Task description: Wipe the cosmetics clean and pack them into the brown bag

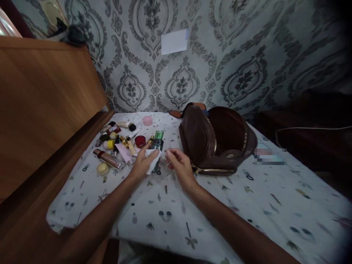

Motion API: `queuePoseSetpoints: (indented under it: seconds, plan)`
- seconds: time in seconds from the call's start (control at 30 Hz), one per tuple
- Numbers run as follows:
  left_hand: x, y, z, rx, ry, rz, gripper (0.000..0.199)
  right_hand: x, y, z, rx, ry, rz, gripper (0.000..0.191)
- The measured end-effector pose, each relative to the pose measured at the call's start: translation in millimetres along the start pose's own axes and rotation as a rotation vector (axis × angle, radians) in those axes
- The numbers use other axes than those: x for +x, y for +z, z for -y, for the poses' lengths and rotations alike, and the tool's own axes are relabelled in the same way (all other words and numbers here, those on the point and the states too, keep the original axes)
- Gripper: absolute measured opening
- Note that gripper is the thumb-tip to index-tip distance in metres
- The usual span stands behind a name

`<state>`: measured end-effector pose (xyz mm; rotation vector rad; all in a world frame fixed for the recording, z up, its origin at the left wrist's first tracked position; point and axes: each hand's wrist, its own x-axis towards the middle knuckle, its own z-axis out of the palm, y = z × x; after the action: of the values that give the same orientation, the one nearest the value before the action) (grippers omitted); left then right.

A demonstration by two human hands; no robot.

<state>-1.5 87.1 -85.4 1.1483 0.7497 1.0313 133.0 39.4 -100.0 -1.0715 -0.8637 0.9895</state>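
My left hand (143, 161) is closed around a dark bottle with a green cap (158, 135), with its thumb pressing a folded white tissue (153, 161) against the bottle. To the right of the bottle, my right hand (178, 165) is curled with thumb and fingertips together. Whether something small is pinched there I cannot make out. Just left of my left hand lie a round red jar (140, 141), a pale pink tube (124, 152) and a gold-coloured small bottle (123, 141). Beyond my right hand stands a brown leather bag (198, 135), unzipped and gaping.
More cosmetics crowd the left side, among them a metallic cylinder (110, 159), a cream-coloured round jar (103, 168) and a yellow-capped container (110, 144). Behind them sits a pink round pot (147, 120). A wooden cabinet (49, 91) borders the left; a patterned wall (178, 80) rises behind.
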Motion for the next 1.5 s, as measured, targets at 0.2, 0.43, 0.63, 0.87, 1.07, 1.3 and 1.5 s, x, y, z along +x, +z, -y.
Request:
queuePoseSetpoints:
  seconds: [0.2, 0.43, 0.63, 0.87, 1.07, 1.3, 1.5]
  plan:
    - [-3.9, 0.1, -6.4, 0.211, 0.013, 0.137, 0.036, 5.3, -3.9, 11.7, 0.122, -0.013, -0.010, 0.048]
    - [-3.3, -1.5, -5.7, 0.288, 0.015, 0.178, 0.041, 8.7, -6.4, 20.9, 0.187, 0.009, -0.020, 0.045]
    - [2.6, -17.8, -8.7, 0.202, -0.285, 0.389, 0.056, 9.3, -7.4, 23.7, 0.188, -0.025, 0.000, 0.043]
    - [4.8, -34.2, -22.2, 0.061, -0.387, 0.472, 0.081, 10.3, -9.0, 29.8, 0.225, -0.126, -0.017, 0.038]
    - [10.0, -26.0, -12.9, -0.001, -0.269, 0.096, 0.067, 10.9, -12.0, 34.4, 0.182, -0.153, -0.009, 0.039]
    - [19.4, -18.8, -15.7, -0.075, -0.164, -0.228, 0.040, 1.2, -6.3, 35.1, -0.059, -0.184, 0.050, 0.029]
    - [20.5, -18.6, -20.3, -0.166, -0.139, -0.411, 0.029, -13.7, -1.1, 34.2, -0.371, -0.339, 0.064, 0.017]
